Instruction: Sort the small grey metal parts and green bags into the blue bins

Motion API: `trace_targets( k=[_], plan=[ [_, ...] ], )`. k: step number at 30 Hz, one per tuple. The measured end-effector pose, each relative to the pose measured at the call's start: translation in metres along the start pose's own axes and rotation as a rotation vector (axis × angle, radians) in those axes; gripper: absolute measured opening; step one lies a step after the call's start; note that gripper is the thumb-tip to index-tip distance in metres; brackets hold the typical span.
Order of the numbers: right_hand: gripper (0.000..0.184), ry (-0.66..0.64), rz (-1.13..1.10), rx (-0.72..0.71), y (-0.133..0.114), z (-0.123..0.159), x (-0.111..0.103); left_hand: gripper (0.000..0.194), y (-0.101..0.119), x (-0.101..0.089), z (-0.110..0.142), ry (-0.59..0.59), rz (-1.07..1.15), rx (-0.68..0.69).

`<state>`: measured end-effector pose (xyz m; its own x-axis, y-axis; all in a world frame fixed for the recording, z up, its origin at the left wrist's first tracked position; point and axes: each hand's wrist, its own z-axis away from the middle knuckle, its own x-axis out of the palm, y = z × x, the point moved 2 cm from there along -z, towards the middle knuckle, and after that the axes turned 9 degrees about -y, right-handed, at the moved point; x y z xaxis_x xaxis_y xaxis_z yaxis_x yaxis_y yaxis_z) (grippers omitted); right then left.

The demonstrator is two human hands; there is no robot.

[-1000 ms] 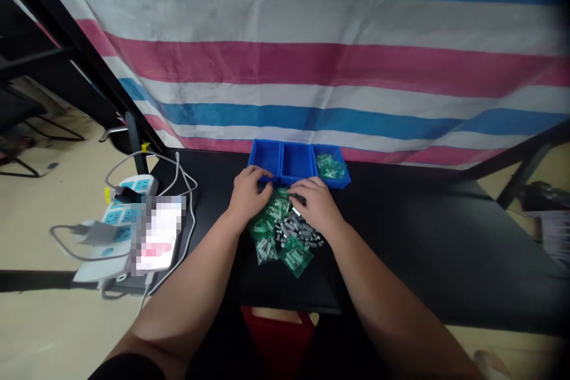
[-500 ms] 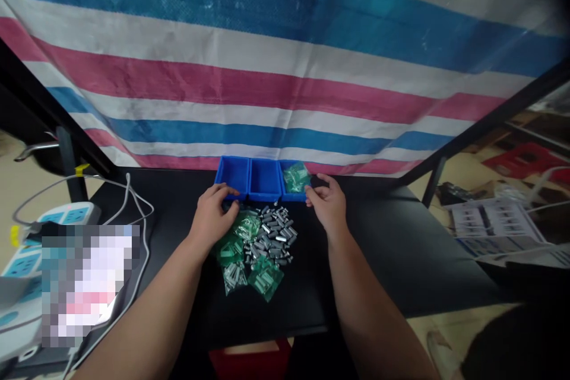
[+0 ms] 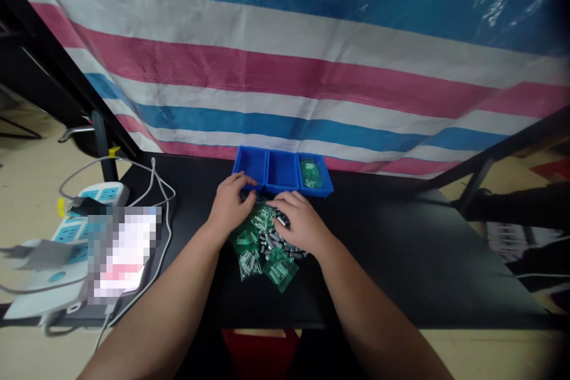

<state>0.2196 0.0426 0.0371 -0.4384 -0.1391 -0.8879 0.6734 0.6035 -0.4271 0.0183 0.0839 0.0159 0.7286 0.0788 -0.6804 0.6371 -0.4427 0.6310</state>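
Observation:
A heap of small grey metal cylinders (image 3: 272,243) lies on the black table between my hands. Several green plastic bags (image 3: 279,269) with metal parts inside lie along its left and front sides, beside a clear bag of pins (image 3: 250,265). My left hand (image 3: 230,205) rests at the heap's upper left, close to the front of the left blue bin, thumb apart from curved fingers. Over the heap's upper right reaches my right hand (image 3: 303,222), its fingers pointing left and apart from the thumb. No held part shows in either hand; the right fingertips partly cover the heap.
Three joined blue bins (image 3: 284,171) stand behind the heap; the right one holds a green bag (image 3: 310,173). To the left are a power strip (image 3: 66,249), white cables and a blurred-out phone-like device (image 3: 122,261). A striped tarp (image 3: 285,65) hangs behind the table.
My right hand has moved left from the right bin to the heap, leaving the green bag in that bin. My left hand stays near the left bin. The camera view has shifted.

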Motion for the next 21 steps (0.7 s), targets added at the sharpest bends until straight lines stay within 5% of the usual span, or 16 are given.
trace_targets(
  k=[7,13,16,19,21],
  plan=[
    [0.038,-0.042,-0.098,0.161,0.011,-0.003,0.020,0.018,0.001,0.000,0.000,-0.006,-0.011,-0.026],
    [0.029,0.098,-0.656,0.298,0.033,0.000,0.020,0.018,0.000,-0.001,0.001,0.024,-0.014,-0.025],
    [0.030,0.361,-0.664,0.340,0.048,0.006,0.003,0.016,0.000,-0.001,0.001,0.023,-0.011,-0.033],
    [0.030,0.759,-0.375,0.371,0.065,0.018,-0.019,0.016,-0.001,-0.001,0.001,0.044,-0.019,-0.031],
    [0.028,0.847,-0.115,0.376,0.076,0.023,-0.028,0.017,-0.002,-0.001,0.001,0.059,-0.030,-0.031]
  ],
)
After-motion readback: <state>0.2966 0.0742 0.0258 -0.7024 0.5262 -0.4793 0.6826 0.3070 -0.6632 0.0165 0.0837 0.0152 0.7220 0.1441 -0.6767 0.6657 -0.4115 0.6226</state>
